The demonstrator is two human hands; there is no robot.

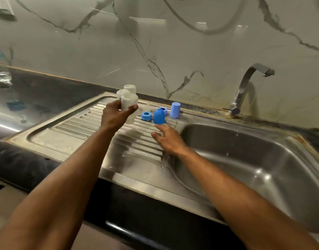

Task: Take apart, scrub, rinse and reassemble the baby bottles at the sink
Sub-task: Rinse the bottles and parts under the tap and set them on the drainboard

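Presently my right hand (168,139), fingers straight and holding nothing, nears the smooth blue dome cap (159,116) on the ribbed steel drainboard (68,130), while my left hand (117,114) grips a translucent bottle (129,105); I'd pinch the cap low, since wet plastic likely slips.

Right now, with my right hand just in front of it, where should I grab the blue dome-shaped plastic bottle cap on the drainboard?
Grip the blue dome-shaped plastic bottle cap around its wide lower sides, coming down from above with the right hand. It stands upright on its open rim, and the rounded top would likely slip.
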